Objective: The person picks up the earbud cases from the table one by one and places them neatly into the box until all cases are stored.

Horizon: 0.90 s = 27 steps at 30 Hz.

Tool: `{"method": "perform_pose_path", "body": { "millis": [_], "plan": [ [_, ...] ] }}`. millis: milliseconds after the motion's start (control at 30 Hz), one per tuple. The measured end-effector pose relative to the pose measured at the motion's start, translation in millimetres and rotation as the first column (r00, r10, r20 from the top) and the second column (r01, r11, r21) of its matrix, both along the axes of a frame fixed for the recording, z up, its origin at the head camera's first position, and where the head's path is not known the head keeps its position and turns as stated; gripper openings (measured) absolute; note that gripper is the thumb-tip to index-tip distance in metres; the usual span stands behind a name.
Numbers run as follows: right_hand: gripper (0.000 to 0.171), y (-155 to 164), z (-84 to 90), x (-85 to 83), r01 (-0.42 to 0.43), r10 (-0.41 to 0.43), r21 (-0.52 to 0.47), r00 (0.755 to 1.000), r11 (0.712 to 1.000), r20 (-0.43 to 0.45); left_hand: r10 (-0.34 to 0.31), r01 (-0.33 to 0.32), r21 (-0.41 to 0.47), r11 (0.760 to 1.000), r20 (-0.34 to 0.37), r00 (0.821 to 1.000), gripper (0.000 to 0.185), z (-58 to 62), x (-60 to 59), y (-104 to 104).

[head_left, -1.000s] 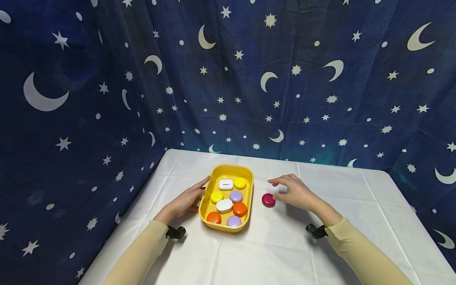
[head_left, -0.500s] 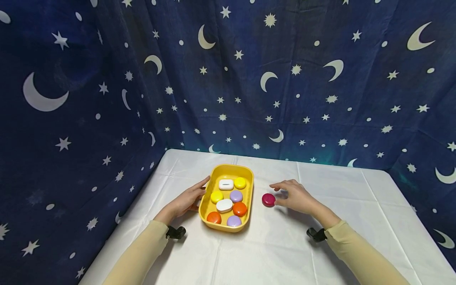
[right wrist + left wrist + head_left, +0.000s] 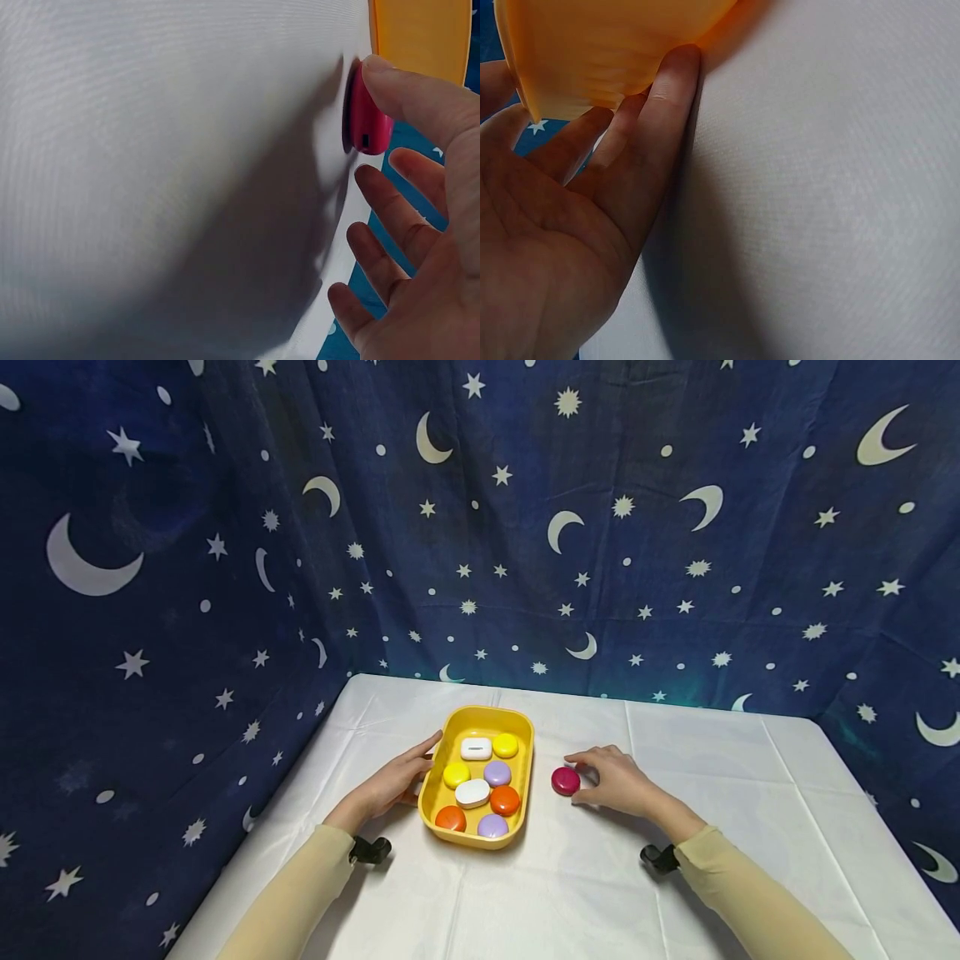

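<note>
My left hand [image 3: 390,783] rests against the left side of a yellow plastic tray [image 3: 529,739], its long fingers [image 3: 676,79] laid along the outer wall. To the right of the tray, a glossy round crimson case [image 3: 566,782] lies on the white table; the right wrist view shows a small dark slot in its side [image 3: 365,141]. My right hand [image 3: 618,782] is close at its right, thumb and forefinger spread around it. The thumb [image 3: 409,90] overlaps the case in the right wrist view, while the other fingers stand apart from it.
Inside the tray lie two white oblong cases [image 3: 472,793] and several smooth round pieces, such as yellow [image 3: 457,774], lilac [image 3: 492,826] and orange [image 3: 505,801]. A white cloth [image 3: 585,893] covers the table. Dark blue star-and-moon curtains [image 3: 510,527] hang behind and at the sides.
My right hand has lowered slightly and come nearer the crimson case, thumb and forefinger now on either side of it. The left hand, tray and its contents look unmoved.
</note>
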State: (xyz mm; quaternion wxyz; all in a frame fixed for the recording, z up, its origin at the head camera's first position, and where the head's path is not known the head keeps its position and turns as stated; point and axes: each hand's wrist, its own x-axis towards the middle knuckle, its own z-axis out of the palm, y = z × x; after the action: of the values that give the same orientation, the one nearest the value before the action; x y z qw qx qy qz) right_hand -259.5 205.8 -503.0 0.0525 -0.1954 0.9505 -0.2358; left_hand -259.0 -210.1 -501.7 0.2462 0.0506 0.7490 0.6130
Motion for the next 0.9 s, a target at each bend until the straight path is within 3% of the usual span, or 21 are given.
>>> {"method": "perform_pose_path", "body": {
  "millis": [500,900],
  "plan": [
    [0.066,-6.9,-5.8,-3.2,0.021,-0.021,0.014,0.999,1.000,0.028,0.005,-0.005,0.001,1.000,0.005,1.000,0.060,0.6,1.2,-0.1],
    [0.058,-7.5,-5.9,-2.2,-0.001,0.001,0.002,1.000,1.000,-0.005,0.016,-0.016,0.002,1.000,0.001,1.000,0.059,0.9,1.7,-0.2]
  ]
}}
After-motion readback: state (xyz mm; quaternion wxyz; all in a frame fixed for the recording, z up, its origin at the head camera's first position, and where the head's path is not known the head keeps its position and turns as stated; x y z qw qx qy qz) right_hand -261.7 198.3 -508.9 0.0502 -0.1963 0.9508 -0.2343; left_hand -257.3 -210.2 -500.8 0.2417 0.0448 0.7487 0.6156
